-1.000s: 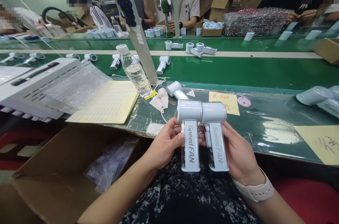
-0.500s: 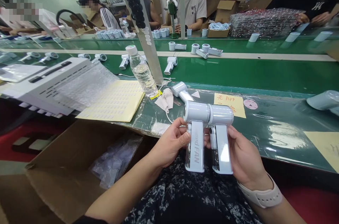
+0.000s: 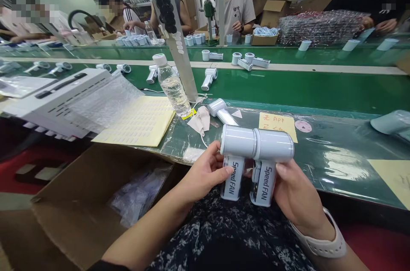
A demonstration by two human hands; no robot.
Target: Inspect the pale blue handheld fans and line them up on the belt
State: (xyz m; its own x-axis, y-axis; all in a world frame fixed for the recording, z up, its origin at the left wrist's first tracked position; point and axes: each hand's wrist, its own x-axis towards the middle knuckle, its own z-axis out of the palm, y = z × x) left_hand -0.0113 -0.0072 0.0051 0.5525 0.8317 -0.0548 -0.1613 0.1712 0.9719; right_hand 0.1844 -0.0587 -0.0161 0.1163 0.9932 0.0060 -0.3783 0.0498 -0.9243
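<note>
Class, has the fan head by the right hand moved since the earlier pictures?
Yes. The fan head by the right hand has shifted rightward in view, its right end closer to the right edge of the yellow note behind it.

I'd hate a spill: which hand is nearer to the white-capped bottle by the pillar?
Left. The left hand, holding one fan, is below the bottle and slightly to its right in the picture; the right hand, holding another fan, is also lower but farther right.
</note>
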